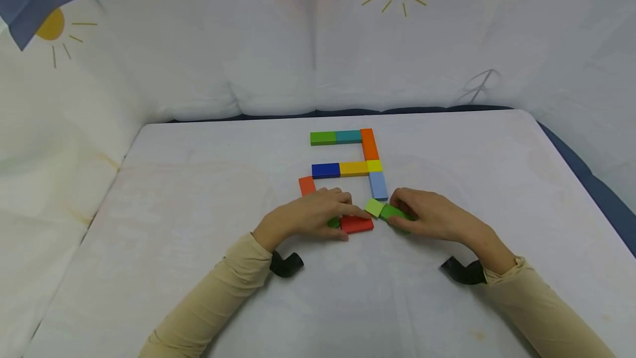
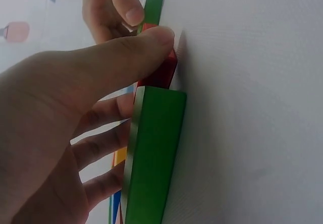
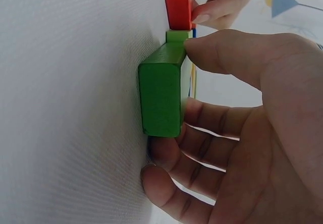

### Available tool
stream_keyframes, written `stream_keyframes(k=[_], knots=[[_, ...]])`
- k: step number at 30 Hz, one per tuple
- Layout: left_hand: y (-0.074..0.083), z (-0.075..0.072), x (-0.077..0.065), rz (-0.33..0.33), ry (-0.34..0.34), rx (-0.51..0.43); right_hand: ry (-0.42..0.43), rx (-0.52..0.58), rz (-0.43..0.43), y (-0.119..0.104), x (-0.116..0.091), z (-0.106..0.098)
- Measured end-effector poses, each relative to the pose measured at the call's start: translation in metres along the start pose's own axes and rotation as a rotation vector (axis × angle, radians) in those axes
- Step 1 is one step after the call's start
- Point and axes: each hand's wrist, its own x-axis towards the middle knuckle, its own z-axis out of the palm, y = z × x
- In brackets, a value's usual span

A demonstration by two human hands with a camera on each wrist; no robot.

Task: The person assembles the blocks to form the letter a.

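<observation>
My left hand [image 1: 315, 214] lies over the near row of flat wooden blocks. Its thumb and fingers pinch a red block [image 1: 359, 226]. A green block [image 2: 155, 153] adjoins the red one, largely covered by that hand in the head view. My right hand [image 1: 437, 215] pinches a green block [image 3: 160, 99] between thumb and fingers. This block is slanted, its far-left end against a small light green block [image 1: 374, 208]. The light green piece sits at an angle close to the red block's right end and below a light blue block [image 1: 378, 186].
Beyond the hands, joined blocks form rows: green [image 1: 323, 138], teal [image 1: 348, 136], orange [image 1: 370, 144], dark blue [image 1: 325, 170], amber [image 1: 353, 168] and yellow [image 1: 375, 166]. An orange-red block [image 1: 307, 185] pokes out past my left hand. White tabletop [image 1: 199, 192] surrounds them.
</observation>
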Motion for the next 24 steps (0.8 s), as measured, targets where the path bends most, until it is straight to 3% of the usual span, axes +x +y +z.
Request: stream_keyframes(k=[12,18,21,24], knots=[[-0.002,-0.002,-0.001,-0.008,0.009,-0.014,0.003,-0.001,-0.007,0.000,0.000,0.000],[-0.006,-0.004,-0.003,-0.042,0.012,-0.102,0.002,0.004,0.002,0.000,0.000,0.000],[-0.011,-0.009,-0.006,-0.059,0.014,-0.133,-0.001,0.003,0.004,0.001,0.000,0.000],[-0.020,-0.020,-0.013,-0.096,0.060,-0.151,-0.003,0.002,0.001,0.001,0.000,0.000]])
